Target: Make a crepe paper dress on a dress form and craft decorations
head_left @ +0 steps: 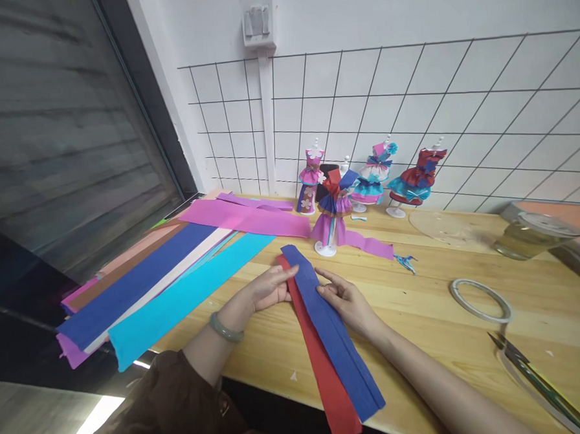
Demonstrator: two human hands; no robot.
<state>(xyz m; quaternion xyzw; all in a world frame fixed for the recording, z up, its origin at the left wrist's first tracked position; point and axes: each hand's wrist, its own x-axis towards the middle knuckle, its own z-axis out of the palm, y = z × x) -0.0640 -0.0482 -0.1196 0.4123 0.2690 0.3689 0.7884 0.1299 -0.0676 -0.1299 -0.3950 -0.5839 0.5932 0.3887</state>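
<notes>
Two long crepe paper strips lie one over the other between my hands, a dark blue strip (332, 321) on top and a red strip (328, 383) beneath, partly covered. Fingers of my left hand (269, 288) pinch the left edge of both strips near their far end, thumb on top. On the right edge, my right hand (345, 298) holds the blue strip between thumb and fingers. Both strips hang past the table's front edge toward me. Just beyond them stands a small dress form (335, 205) in a purple, blue and red paper dress.
Colored paper strips (177, 294) spread across the left of the table (398, 341). Several dressed mini forms (417, 181) stand by the wall grid. To the right are a tape roll (480, 301), scissors (526, 366) and a clear lidded container (529, 237).
</notes>
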